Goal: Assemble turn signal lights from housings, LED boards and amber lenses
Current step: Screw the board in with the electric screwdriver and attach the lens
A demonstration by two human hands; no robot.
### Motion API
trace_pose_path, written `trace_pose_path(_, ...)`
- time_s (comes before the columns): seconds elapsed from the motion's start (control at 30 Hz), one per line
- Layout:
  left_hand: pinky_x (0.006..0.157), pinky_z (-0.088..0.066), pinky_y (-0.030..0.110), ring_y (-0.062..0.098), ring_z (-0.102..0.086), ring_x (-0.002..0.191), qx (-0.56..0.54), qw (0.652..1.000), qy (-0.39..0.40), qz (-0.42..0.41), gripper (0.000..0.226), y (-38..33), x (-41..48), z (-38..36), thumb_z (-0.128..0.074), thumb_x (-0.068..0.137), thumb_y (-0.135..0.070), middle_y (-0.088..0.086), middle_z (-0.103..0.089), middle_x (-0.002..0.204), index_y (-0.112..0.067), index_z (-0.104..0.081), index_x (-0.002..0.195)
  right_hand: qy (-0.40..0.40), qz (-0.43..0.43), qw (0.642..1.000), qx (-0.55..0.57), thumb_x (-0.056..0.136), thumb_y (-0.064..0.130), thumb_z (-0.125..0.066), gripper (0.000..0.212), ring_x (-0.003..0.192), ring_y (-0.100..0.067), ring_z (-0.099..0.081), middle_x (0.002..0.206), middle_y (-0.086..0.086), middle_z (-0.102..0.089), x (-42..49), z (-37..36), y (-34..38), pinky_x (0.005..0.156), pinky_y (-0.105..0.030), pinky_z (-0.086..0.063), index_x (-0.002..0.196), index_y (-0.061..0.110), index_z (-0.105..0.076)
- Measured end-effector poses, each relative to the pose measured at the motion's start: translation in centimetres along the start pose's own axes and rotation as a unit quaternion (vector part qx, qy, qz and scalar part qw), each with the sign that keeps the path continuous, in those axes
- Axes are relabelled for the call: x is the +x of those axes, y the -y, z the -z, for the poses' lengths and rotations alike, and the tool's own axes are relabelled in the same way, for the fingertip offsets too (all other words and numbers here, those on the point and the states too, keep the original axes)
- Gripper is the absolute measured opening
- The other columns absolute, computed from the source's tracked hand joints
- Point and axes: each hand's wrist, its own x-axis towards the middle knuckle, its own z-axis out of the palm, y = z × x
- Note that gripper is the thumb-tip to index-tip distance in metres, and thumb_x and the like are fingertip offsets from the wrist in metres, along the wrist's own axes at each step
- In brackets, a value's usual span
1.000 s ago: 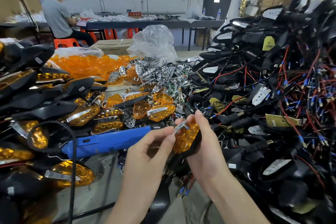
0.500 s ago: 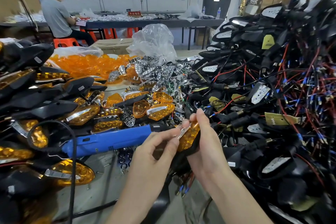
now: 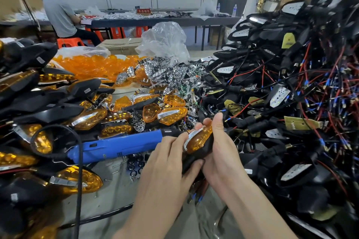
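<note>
Both hands hold one turn signal (image 3: 200, 139) over the table's middle: a black housing with an amber lens and a chrome strip along its upper left edge. My left hand (image 3: 171, 163) grips it from the left, fingers on the lens edge, thumb under the housing. My right hand (image 3: 221, 153) wraps the housing from the right, thumb up beside the lens. Loose amber lenses (image 3: 93, 66) are heaped at the back left. Chrome reflectors (image 3: 167, 73) lie behind. Wired housings with LED boards (image 3: 281, 93) pile up on the right.
A blue electric screwdriver (image 3: 116, 146) lies just left of my hands, its black cord looping forward. Finished signals (image 3: 44, 106) stack along the left. A clear plastic bag (image 3: 165, 40) stands behind the parts. A person (image 3: 60, 13) sits at a far table.
Both hands have lowered slightly with the signal. The lens now sits flatter in the housing, and my left fingers have slid along its chrome edge.
</note>
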Motion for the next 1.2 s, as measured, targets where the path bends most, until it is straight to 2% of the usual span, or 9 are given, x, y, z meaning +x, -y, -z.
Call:
trace_pose_path(0.13,0.061,-0.050,0.026,0.015,-0.062,0.083,0.022,0.999,-0.020,-0.013,0.052,0.2,0.0,-0.1,-0.061,0.081,-0.045,-0.007,-0.056,0.098,-0.017,-0.061,0.125,0.006,-0.002,1.000,0.007,0.078,0.050,-0.066,0.038,0.061,-0.016,-0.066,0.073,-0.003,-0.066,-0.1,-0.1,-0.1,0.057,-0.029,-0.057,0.086,0.012,-0.063)
trace_pose_path(0.4,0.063,-0.048,0.022,0.010,-0.057,0.080,0.027,0.999,-0.009,-0.024,0.049,0.3,0.0,-0.1,-0.062,0.081,-0.045,-0.010,-0.054,0.091,-0.018,-0.062,0.122,-0.020,-0.014,1.000,0.017,0.076,0.051,-0.068,0.043,0.062,-0.017,-0.069,0.073,-0.004,-0.068,-0.1,0.1,-0.1,0.058,-0.029,-0.058,0.090,0.011,-0.062)
trace_pose_path(0.57,0.064,-0.045,0.017,0.005,-0.054,0.080,-0.010,1.000,0.001,-0.025,0.045,0.1,0.2,-0.3,-0.057,0.086,-0.048,-0.016,-0.045,0.093,-0.027,-0.052,0.126,-0.013,-0.017,1.000,0.016,0.079,0.051,-0.064,0.039,0.067,-0.016,-0.067,0.078,-0.003,-0.067,-0.1,0.0,0.4,0.064,-0.030,-0.060,0.091,0.014,-0.064)
trace_pose_path(0.7,0.073,-0.045,0.015,0.000,-0.056,0.093,-0.154,0.988,0.019,0.015,0.031,0.9,0.7,0.5,-0.049,0.088,-0.061,-0.021,-0.051,0.097,-0.056,-0.046,0.118,0.052,-0.008,0.998,-0.038,0.079,0.048,-0.065,0.036,0.088,-0.018,-0.072,0.098,-0.004,-0.074,-0.8,-0.5,1.2,0.076,-0.033,-0.062,0.099,0.018,-0.068)
trace_pose_path(0.83,0.076,-0.054,0.029,0.007,-0.061,0.098,-0.240,0.967,0.083,-0.006,0.029,1.1,0.4,1.0,-0.044,0.097,-0.059,-0.015,-0.059,0.101,-0.048,-0.054,0.123,0.109,0.000,0.991,-0.083,0.085,0.042,-0.076,0.022,0.114,-0.023,-0.070,0.113,-0.010,-0.075,-1.8,-0.9,1.4,0.089,-0.034,-0.060,0.096,0.023,-0.076)
trace_pose_path(0.9,0.076,-0.052,0.029,0.006,-0.059,0.098,-0.189,0.978,0.083,-0.025,0.034,1.1,0.2,0.9,-0.036,0.100,-0.060,-0.018,-0.055,0.102,-0.044,-0.053,0.126,0.085,0.026,0.991,-0.103,0.087,0.034,-0.074,0.020,0.110,-0.023,-0.072,0.099,-0.008,-0.077,-1.6,-0.9,1.0,0.083,-0.031,-0.061,0.096,0.016,-0.070)
trace_pose_path(1.0,0.084,-0.047,0.025,0.004,-0.054,0.103,-0.125,0.992,0.019,-0.025,0.040,1.2,0.2,1.2,-0.031,0.103,-0.056,-0.022,-0.050,0.105,-0.036,-0.051,0.132,0.016,0.068,0.995,-0.073,0.096,0.026,-0.067,0.017,0.087,-0.021,-0.076,0.076,-0.003,-0.072,-0.7,-0.7,1.1,0.076,-0.033,-0.062,0.093,0.011,-0.060)
trace_pose_path(1.1,0.080,-0.047,0.028,0.007,-0.057,0.094,-0.106,0.994,-0.017,-0.024,0.023,1.4,-0.2,2.1,-0.042,0.103,-0.041,-0.019,-0.055,0.097,-0.029,-0.061,0.106,-0.025,0.085,0.996,-0.033,0.090,0.035,-0.070,0.025,0.068,-0.016,-0.067,0.072,-0.001,-0.065,-0.5,-0.4,1.8,0.088,-0.043,-0.061,0.092,0.013,-0.058)
trace_pose_path(1.2,0.070,-0.049,0.030,0.005,-0.059,0.082,-0.070,0.997,0.005,-0.022,0.020,1.9,-0.8,2.5,-0.046,0.103,-0.038,-0.019,-0.060,0.085,-0.030,-0.063,0.096,-0.002,0.067,0.998,0.015,0.095,0.038,-0.065,0.022,0.071,-0.016,-0.065,0.076,0.000,-0.063,-0.7,0.3,2.6,0.088,-0.045,-0.061,0.093,0.018,-0.056)
